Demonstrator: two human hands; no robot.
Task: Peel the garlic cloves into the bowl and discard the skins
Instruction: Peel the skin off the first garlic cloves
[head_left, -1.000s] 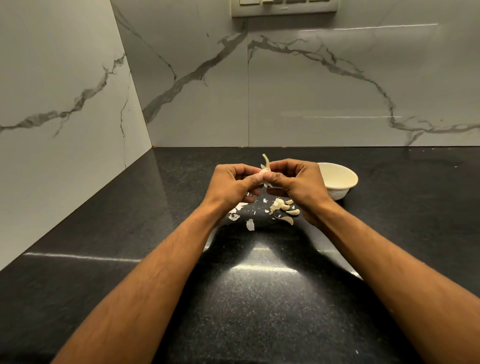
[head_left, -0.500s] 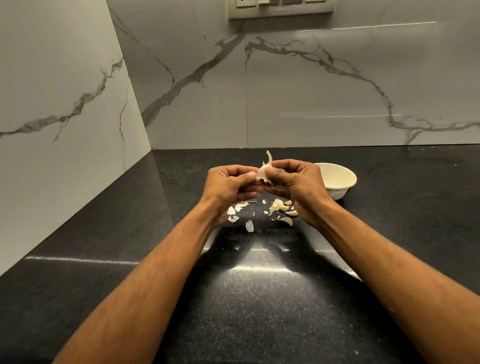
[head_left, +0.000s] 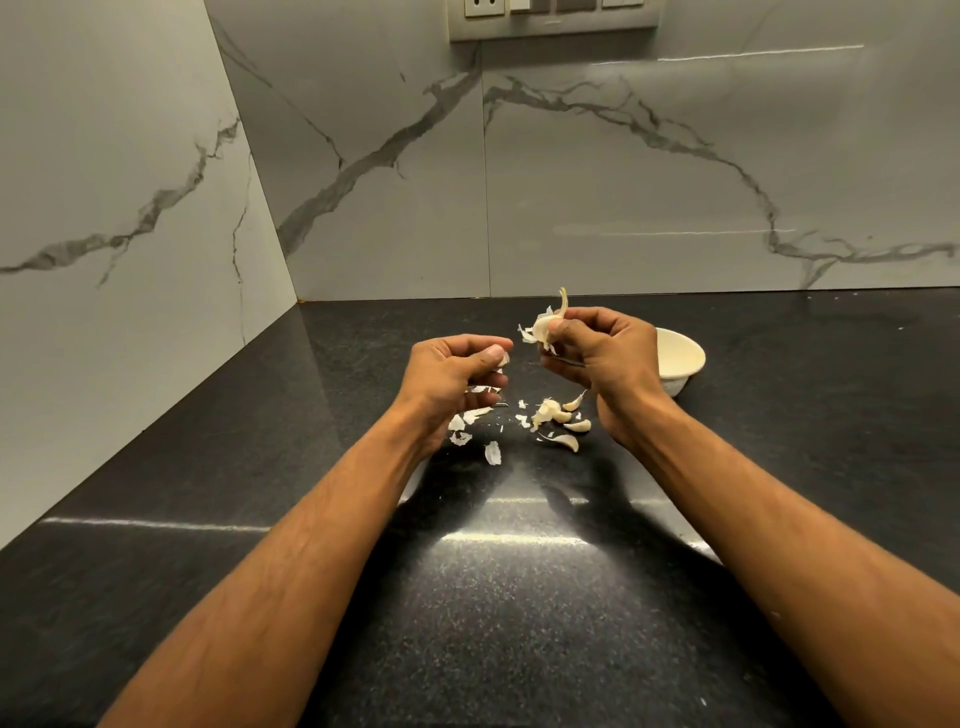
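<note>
My right hand (head_left: 605, 353) pinches a garlic clove (head_left: 543, 327) by thumb and fingers, raised above the black counter (head_left: 519, 623), loose skin flaring off it. My left hand (head_left: 449, 379) is apart from it, fingers curled, thumb pressing a skin flake (head_left: 503, 358) against the forefinger. Under the hands: unpeeled cloves (head_left: 558, 415) in a small cluster, skin scraps (head_left: 475, 428) scattered to their left. White bowl (head_left: 680, 358) sits just behind the right wrist, contents not visible.
</note>
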